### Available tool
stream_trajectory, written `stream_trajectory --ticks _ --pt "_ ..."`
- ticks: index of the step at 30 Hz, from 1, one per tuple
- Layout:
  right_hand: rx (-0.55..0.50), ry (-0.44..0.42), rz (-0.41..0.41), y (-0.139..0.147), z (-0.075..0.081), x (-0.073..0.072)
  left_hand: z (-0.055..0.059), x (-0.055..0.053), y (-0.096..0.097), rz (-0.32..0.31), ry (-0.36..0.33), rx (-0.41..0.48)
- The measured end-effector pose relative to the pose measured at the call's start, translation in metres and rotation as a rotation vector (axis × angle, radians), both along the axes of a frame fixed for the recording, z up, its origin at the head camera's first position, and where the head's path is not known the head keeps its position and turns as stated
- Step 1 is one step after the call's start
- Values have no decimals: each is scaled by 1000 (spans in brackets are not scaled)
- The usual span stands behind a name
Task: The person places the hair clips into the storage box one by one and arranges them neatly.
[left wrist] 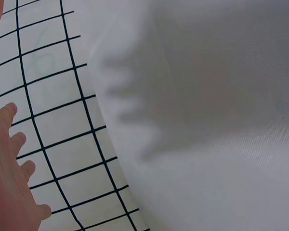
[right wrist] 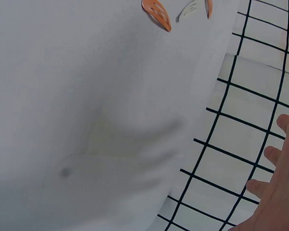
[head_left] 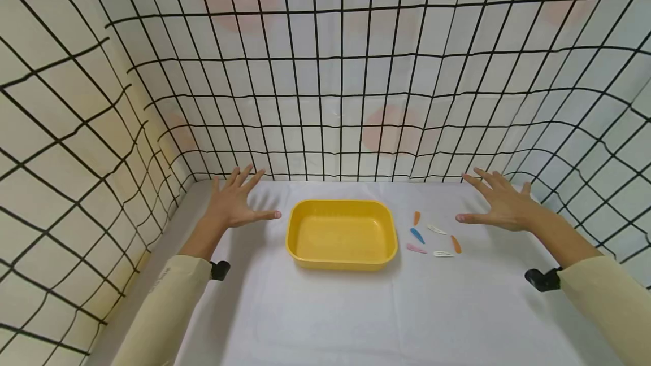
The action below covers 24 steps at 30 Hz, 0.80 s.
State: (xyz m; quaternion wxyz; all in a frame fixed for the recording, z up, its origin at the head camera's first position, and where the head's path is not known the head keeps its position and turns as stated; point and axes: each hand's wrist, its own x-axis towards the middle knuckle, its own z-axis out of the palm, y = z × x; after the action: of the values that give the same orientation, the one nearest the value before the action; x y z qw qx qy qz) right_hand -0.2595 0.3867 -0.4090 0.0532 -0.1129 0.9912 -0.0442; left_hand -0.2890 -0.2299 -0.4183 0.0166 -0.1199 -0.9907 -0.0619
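Note:
My left hand (head_left: pixel 231 203) hovers over the table to the left of a yellow rectangular tray (head_left: pixel 342 265), fingers spread and holding nothing. On the far side, my right hand (head_left: pixel 504 206) is likewise spread above the table and holds nothing. Between the tray and that hand lie several small snap hair clips: a blue clip (head_left: pixel 417 235), a pink clip (head_left: pixel 416 248), white clips (head_left: pixel 443 254) and orange clips (head_left: pixel 456 244). Part of this group shows at the top of the right wrist view, with an orange clip (right wrist: pixel 156 14) nearest. Neither hand touches the tray or the clips.
A white cloth (head_left: pixel 325 315) covers the table. Black grid netting (head_left: pixel 341 95) over pale walls rises behind the table and along both sides, close to the fingertips. Shadows of the hands fall on the cloth.

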Motion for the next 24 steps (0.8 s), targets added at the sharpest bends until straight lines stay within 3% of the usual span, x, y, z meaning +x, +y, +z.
stream_trajectory --ticks 16,24 --pt "-41 16 2 1 -7 14 -4 3 6 -7 -1 44" --pt "-34 23 2 0 -23 19 -12 2 5 -25 15 81"
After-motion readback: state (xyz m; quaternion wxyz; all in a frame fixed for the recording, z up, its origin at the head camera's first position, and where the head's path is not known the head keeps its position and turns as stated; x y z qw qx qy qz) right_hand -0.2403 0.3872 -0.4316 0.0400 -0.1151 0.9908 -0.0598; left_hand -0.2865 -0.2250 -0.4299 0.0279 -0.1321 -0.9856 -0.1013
